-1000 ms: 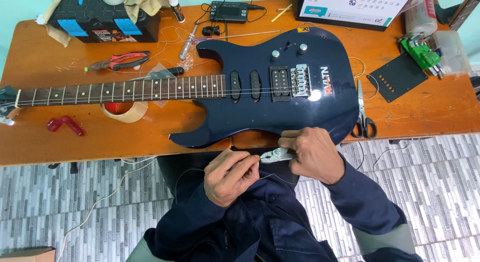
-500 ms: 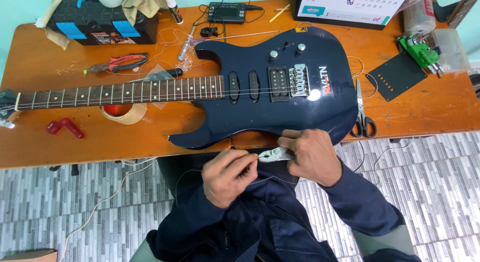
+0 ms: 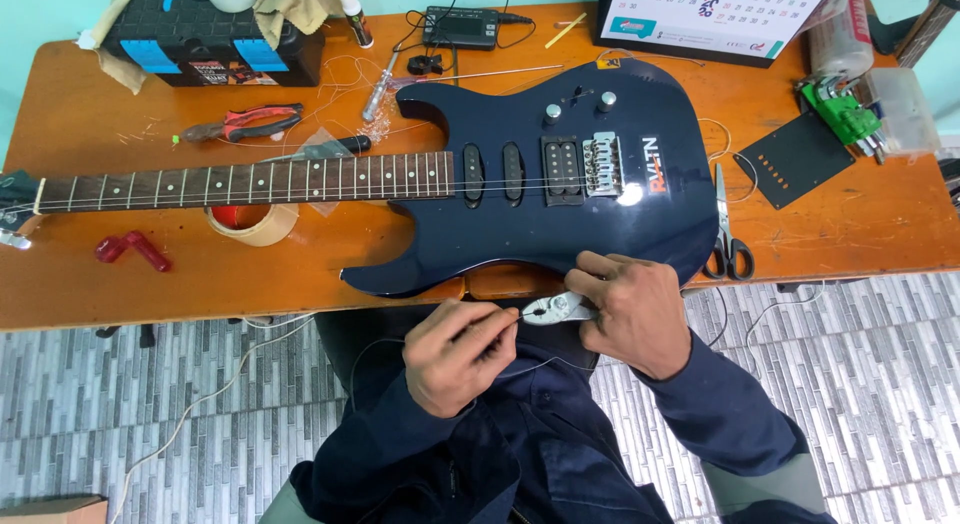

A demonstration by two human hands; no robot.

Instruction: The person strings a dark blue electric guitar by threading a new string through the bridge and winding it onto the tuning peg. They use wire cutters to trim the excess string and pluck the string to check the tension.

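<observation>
Pliers (image 3: 556,308) now show fully, nose pointing left toward left hand (image 3: 455,354).

The person wears a dark navy long-sleeved work jacket of plain, sturdy cloth, creased and folded across the chest and lap. Both sleeves run down to the wrists and end in simple cuffs, leaving the left hand (image 3: 455,354) and the right hand (image 3: 630,314) bare, with no gloves, rings or watch showing. At about five o'clock from the right hand, below the elbow of that sleeve, a patch of grey-green trouser cloth shows at the lower edge of the view.
</observation>
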